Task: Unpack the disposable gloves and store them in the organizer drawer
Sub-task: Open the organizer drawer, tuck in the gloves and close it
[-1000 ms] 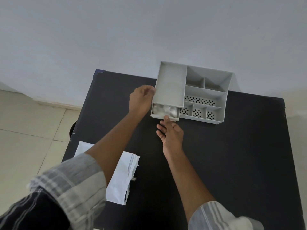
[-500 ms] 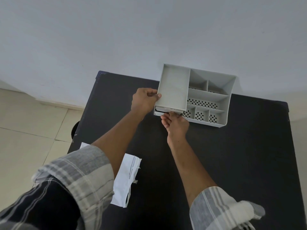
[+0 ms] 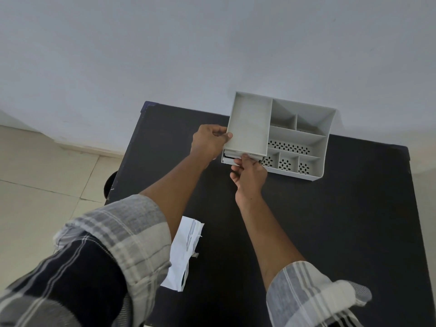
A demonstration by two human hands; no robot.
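Spreading across the lower right of the view, a black table [image 3: 330, 232] stands against a pale grey wall [image 3: 165, 55], with beige floor tiles [image 3: 35, 197] to its left. At the far edge of the table sits a grey plastic desk organizer [image 3: 304, 135], its top split into open compartments, the nearer ones with perforated bottoms. On the organizer's left side a flat tray section covers a drawer [image 3: 230, 159], which is pushed almost fully in; only a thin strip of its front and a dark gap show below the tray. The disposable gloves themselves cannot be seen, as the drawer's inside is hidden. Near the front left of the table lies a torn white packet [image 3: 186, 251], partly covered by the person's left forearm and well apart from the organizer. Both arms wear rolled plaid sleeves [image 3: 118, 244] in grey and dark tones. The left hand [image 3: 208, 141] is curled around the organizer's left wall, thumb on top at the rim, gripping it. The right hand [image 3: 249, 174] reaches the drawer front from the near side, its fingertips [image 3: 245, 157] pressed together on the drawer's front edge just under the tray, pinching or pushing it; which of the two cannot be told.
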